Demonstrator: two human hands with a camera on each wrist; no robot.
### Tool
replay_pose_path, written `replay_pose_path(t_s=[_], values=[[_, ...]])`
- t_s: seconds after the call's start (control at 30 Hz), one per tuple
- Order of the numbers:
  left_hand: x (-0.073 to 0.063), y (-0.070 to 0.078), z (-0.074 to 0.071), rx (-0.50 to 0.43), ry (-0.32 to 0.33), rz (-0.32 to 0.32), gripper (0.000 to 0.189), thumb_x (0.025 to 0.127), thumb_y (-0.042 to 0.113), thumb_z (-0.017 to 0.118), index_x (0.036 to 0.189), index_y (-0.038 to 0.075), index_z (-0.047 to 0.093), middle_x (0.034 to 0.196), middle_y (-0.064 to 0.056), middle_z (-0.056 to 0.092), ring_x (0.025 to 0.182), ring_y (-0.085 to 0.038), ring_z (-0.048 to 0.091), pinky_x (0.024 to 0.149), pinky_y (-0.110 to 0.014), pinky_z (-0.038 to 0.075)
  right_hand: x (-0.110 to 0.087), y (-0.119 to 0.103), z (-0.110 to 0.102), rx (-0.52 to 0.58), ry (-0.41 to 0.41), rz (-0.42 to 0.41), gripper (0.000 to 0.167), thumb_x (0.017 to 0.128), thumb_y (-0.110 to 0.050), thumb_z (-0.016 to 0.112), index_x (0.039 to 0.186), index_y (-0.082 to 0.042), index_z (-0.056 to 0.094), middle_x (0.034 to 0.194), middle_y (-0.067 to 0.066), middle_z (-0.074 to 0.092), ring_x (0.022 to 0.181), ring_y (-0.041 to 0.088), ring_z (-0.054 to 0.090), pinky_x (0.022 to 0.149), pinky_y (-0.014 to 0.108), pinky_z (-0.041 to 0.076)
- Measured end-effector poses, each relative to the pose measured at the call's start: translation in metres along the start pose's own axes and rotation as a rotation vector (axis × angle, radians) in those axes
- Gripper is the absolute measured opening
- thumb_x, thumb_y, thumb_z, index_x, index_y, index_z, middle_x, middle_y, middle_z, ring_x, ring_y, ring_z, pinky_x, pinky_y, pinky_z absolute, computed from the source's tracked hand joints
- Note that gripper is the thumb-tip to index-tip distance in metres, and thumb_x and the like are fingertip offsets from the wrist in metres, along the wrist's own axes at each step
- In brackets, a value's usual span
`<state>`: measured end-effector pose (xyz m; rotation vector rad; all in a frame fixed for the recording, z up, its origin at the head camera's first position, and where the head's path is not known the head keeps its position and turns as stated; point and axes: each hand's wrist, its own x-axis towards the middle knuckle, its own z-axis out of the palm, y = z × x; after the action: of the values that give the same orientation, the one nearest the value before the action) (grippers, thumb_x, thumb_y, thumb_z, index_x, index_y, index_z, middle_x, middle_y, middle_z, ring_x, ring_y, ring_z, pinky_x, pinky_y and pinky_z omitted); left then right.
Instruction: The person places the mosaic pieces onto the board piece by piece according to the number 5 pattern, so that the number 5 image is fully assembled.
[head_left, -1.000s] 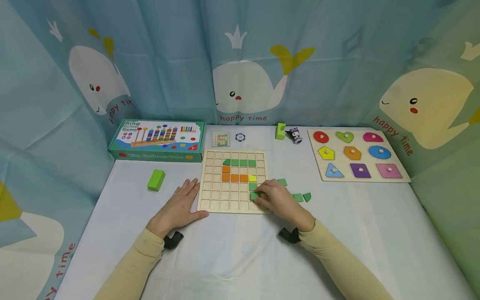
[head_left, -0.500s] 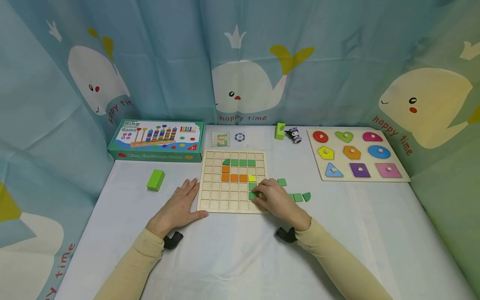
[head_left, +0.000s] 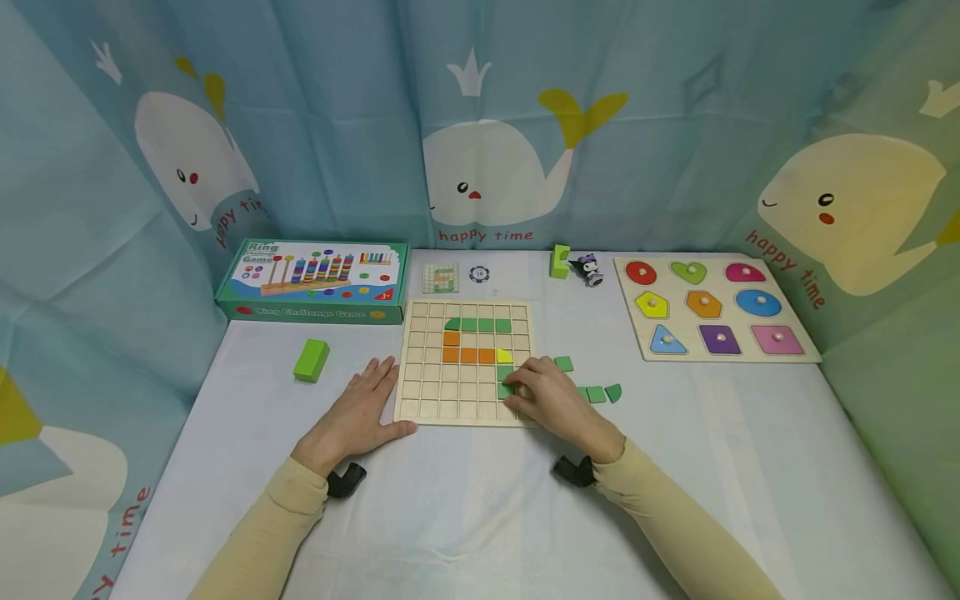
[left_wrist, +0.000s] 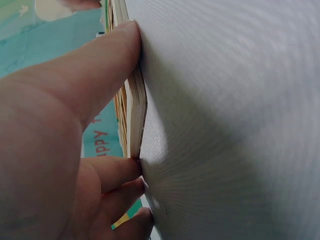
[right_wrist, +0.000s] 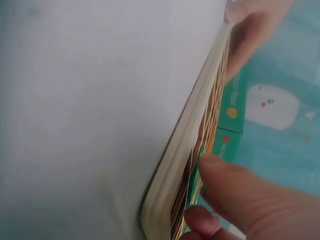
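Note:
A wooden grid board [head_left: 432, 392] lies on the white cloth in the head view. My left hand [head_left: 357, 417] spreads at its left near corner, thumb along the near edge and fingers by the left side. The left wrist view has the thumb [left_wrist: 107, 62] touching the board's edge. Over the board's right side, my right hand [head_left: 555, 400] has curled fingers and pinches a green square tile [head_left: 505, 390] at a cell of the grid. That tile [right_wrist: 194, 175] is partly covered by the thumb in the right wrist view. Above it sit another green tile [head_left: 505, 373] and a yellow piece [head_left: 504, 356].
Orange tiles [head_left: 468, 356] and a green row [head_left: 477, 325] fill other cells. Loose green tiles [head_left: 596, 394] lie right of the board. Around stand a game box [head_left: 311, 283], a pattern card [head_left: 440, 279], a green block [head_left: 311, 360], a figurine [head_left: 588, 269] and a shape puzzle [head_left: 682, 333].
The green square tile has shifted slightly left, into line beneath the other green tile, with my right hand following it. During the last half second hardly anything moves. My left hand stays put.

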<state>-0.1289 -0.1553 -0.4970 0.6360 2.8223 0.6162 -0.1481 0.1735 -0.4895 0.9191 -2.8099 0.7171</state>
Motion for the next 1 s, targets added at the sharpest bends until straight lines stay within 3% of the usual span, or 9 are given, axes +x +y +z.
replay_pose_path(t_s=[0.27, 0.57, 0.83, 1.0], values=[[0.0, 0.0, 0.0, 0.007, -0.005, -0.003, 0.098, 0.085, 0.051, 0.071, 0.15, -0.007, 0.027, 0.158, -0.022, 0.02, 0.145, -0.038, 0.012, 0.114, -0.055, 0.015, -0.011, 0.011, -0.014, 0.041, 0.042, 0.032, 0.023, 0.084, -0.016, 0.08, 0.103, -0.004, 0.073, 0.095, 0.004, 0.064, 0.085, 0.019, 0.05, 0.071, 0.034, 0.045], [0.0, 0.0, -0.001, 0.007, -0.004, -0.001, 0.098, 0.085, 0.051, 0.071, 0.15, -0.007, 0.026, 0.158, -0.022, 0.019, 0.145, -0.038, 0.011, 0.114, -0.055, 0.015, -0.034, 0.041, -0.045, 0.009, 0.118, 0.091, 0.02, 0.085, -0.002, 0.075, 0.104, 0.002, 0.072, 0.097, 0.009, 0.066, 0.089, 0.026, 0.055, 0.074, 0.041, 0.048], [0.0, -0.001, 0.0, 0.008, -0.005, -0.009, 0.098, 0.086, 0.051, 0.07, 0.151, -0.007, 0.026, 0.158, -0.021, 0.019, 0.145, -0.038, 0.011, 0.114, -0.055, 0.015, -0.054, 0.067, -0.064, -0.022, 0.194, 0.15, 0.016, 0.084, 0.008, 0.071, 0.099, 0.003, 0.074, 0.089, 0.01, 0.067, 0.081, 0.028, 0.057, 0.069, 0.042, 0.045], [0.0, -0.001, 0.001, 0.009, 0.001, -0.008, 0.098, 0.085, 0.05, 0.071, 0.151, -0.007, 0.026, 0.158, -0.021, 0.019, 0.145, -0.038, 0.011, 0.114, -0.055, 0.015, -0.068, 0.075, -0.065, -0.032, 0.193, 0.195, 0.016, 0.083, 0.01, 0.071, 0.098, 0.004, 0.074, 0.087, 0.011, 0.067, 0.08, 0.029, 0.058, 0.069, 0.044, 0.046]])
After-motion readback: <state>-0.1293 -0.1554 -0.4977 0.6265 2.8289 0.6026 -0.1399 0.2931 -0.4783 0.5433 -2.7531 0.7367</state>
